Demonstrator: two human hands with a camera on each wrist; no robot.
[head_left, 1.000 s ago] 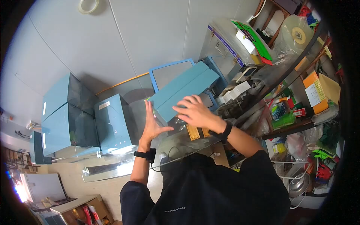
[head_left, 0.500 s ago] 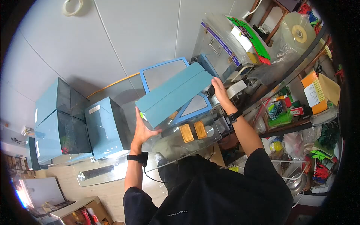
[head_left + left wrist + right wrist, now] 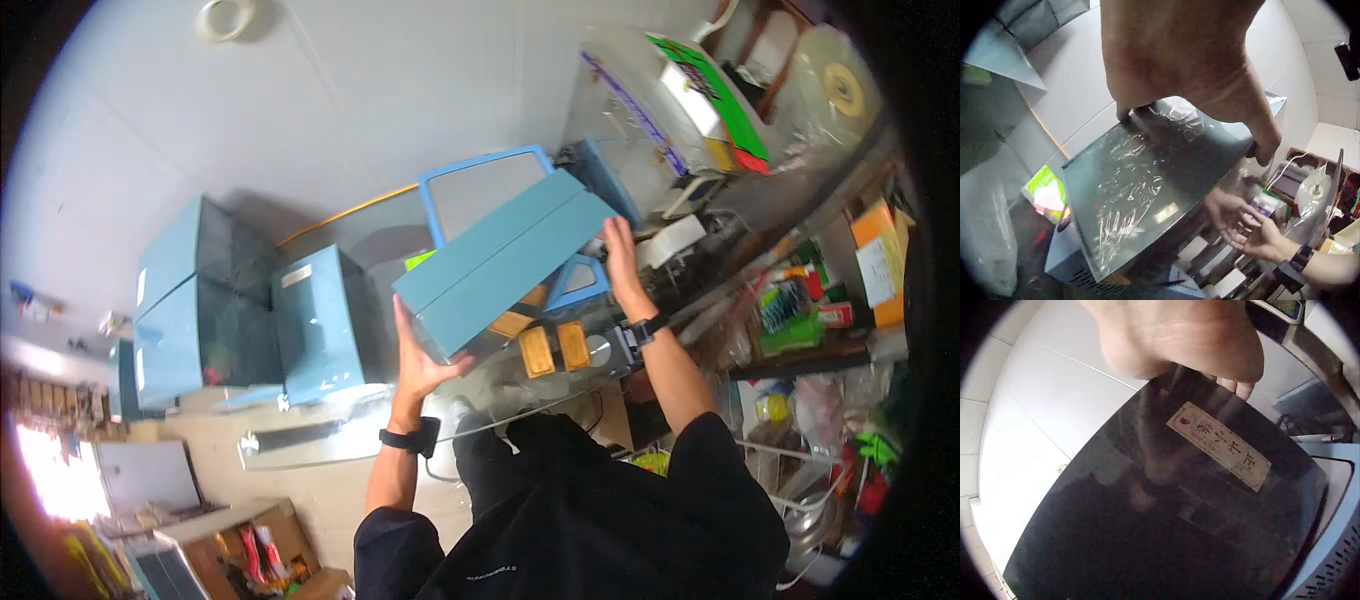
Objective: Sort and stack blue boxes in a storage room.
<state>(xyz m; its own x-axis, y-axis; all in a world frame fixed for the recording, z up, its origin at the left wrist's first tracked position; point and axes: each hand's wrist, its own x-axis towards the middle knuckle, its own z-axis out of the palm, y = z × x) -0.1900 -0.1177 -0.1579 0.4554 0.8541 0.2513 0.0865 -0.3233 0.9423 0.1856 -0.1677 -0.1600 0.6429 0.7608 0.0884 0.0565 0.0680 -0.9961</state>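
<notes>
A long teal box point(image 3: 505, 260) slants across the head view above the glass table, a seam running along its upper side. At its left end my left hand point(image 3: 425, 365) grips it, thumb and fingers spread to opposite edges. Wrinkled clear film on the box point(image 3: 1129, 187) shows in the left wrist view. My right hand point(image 3: 625, 265) holds the opposite end, part of its fingers hidden behind the edge in the right wrist view. That view also shows a dark glossy face of the box point(image 3: 1147, 506) with a paper label point(image 3: 1222, 445).
More teal boxes point(image 3: 325, 325) stand at the left, some stacked. Behind the held box is a blue-framed panel point(image 3: 485, 195). Two small wooden blocks point(image 3: 537, 352) lie on the near side of the glass table. Crowded shelves point(image 3: 800, 320) fill the right.
My right hand has gone from over the box's near side to its right end. The left hand has stayed at the left end. The head view has shifted.
</notes>
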